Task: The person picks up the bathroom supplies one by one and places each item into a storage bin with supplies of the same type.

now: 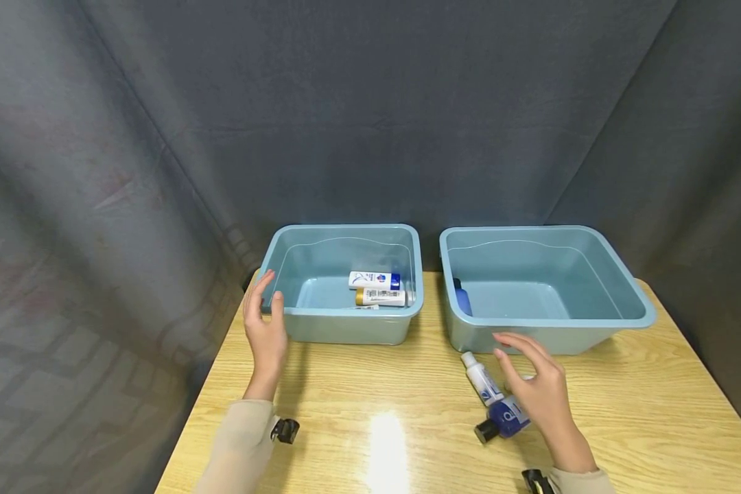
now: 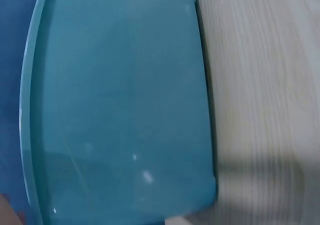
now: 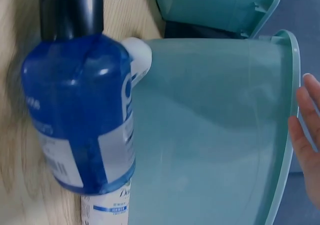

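Left grip (image 1: 265,339) and right grip (image 1: 542,394) both unclenched and empty, the smooth blue bottle (image 1: 508,417) looks rigid, probably weighty, best grasped mid-body.

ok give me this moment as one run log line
left hand: empty, at left tub | right hand: empty, near blue bottle, white bottle on table | left tub: white tubes | right tub: blue container
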`<control>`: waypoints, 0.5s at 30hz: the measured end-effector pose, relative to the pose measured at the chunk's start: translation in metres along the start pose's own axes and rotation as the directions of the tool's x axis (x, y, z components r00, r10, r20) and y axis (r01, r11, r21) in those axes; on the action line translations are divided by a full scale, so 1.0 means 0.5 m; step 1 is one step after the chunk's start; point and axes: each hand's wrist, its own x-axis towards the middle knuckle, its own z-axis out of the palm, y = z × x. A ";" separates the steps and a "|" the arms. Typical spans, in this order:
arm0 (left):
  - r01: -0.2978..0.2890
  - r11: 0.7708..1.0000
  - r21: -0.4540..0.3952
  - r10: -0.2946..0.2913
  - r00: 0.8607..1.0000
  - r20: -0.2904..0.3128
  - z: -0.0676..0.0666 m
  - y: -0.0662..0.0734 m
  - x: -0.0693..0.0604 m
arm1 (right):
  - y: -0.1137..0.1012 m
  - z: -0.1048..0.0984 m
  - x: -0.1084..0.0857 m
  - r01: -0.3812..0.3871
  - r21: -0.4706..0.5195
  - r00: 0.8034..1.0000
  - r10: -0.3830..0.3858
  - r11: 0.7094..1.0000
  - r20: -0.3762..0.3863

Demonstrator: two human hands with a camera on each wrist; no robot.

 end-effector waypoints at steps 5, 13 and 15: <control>0.025 0.997 -0.072 -0.021 0.998 0.054 0.021 0.013 -0.001 | 0.002 -0.015 -0.003 0.001 -0.021 1.000 -0.001 1.000 -0.002; -0.017 0.997 -0.070 0.027 0.989 0.143 0.059 0.005 -0.006 | 0.015 -0.040 -0.011 0.002 -0.022 1.000 -0.002 1.000 -0.013; -0.071 0.996 -0.058 0.079 0.986 0.150 0.072 -0.013 -0.005 | 0.017 -0.046 -0.014 -0.023 -0.028 1.000 0.022 0.999 -0.014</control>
